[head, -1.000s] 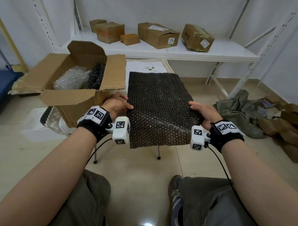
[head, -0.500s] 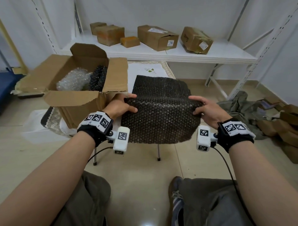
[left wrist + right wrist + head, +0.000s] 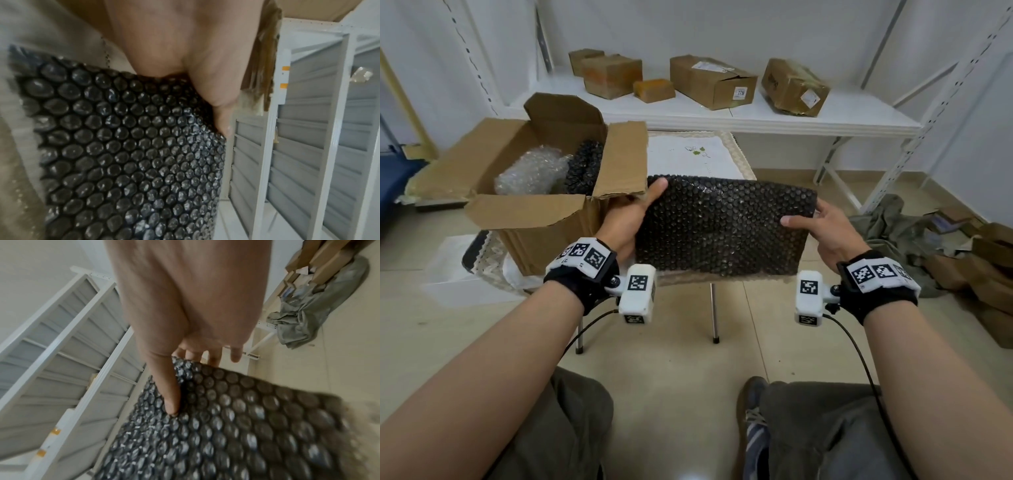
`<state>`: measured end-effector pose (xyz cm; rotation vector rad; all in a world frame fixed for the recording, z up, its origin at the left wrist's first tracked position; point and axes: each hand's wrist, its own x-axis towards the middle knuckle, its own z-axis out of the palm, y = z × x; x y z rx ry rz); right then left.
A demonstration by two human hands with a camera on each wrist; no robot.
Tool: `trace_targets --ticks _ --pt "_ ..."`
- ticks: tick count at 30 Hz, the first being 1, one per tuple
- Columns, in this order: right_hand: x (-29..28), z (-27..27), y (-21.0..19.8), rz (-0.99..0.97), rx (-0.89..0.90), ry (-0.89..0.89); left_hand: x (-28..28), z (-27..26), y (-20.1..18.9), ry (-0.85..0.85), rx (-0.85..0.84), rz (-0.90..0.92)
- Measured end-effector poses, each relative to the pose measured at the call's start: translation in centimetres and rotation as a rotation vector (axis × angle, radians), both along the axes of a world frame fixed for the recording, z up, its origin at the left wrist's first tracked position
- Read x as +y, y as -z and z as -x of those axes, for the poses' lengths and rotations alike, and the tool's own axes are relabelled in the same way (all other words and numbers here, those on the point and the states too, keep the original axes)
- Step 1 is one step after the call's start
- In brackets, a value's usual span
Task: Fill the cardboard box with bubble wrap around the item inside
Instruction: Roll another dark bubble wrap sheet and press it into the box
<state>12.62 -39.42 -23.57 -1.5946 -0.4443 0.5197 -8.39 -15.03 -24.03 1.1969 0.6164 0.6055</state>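
Black bubble wrap [image 3: 722,226] is held up as a folded sheet between both hands, above the near edge of the bench [image 3: 695,154] and just right of the box [image 3: 527,219]. At its left edge the left hand [image 3: 626,219] grips it: the thumb lies along the near face up to the top corner, and the other fingers are hidden behind the sheet. The left wrist view shows the wrap [image 3: 127,154] running down from under the thumb [image 3: 222,120], bubbles outward. At the right edge the right hand [image 3: 825,229] pinches it, thumb pressed on the near face and fingers curled behind. In the right wrist view the thumb [image 3: 170,394] lies flat on the wrap [image 3: 226,426], with the fingertips [image 3: 213,360] showing past its far edge.

Left of the left fingers the box stands open on the bench, flaps up. Inside it lie a clear bundle [image 3: 530,171] and, touching it on the right, a black roll [image 3: 585,164]. Beyond the fingers a white shelf [image 3: 825,116] carries several cartons [image 3: 712,82]. Right of the right fingers a grey cloth [image 3: 893,233] lies crumpled on the floor.
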Motion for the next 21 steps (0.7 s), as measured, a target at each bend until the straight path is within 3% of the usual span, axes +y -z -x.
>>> trace_targets --ticks 2,7,15,21 --pt "0.1 0.3 -0.6 -0.106 0.062 0.044 0.0 0.0 -0.2 0.087 -0.002 0.007" --pt "0.1 0.5 -1.1 -0.378 0.251 0.113 0.8 0.1 1.2 0.348 0.192 -0.131" --pt "0.0 0.9 -1.0 -0.083 0.052 0.012 0.9 -0.7 1.3 0.22 0.131 -0.128" --pt "0.1 1.5 -1.4 -0.09 0.019 -0.098 1.3 -0.9 1.3 0.074 0.154 -0.12"
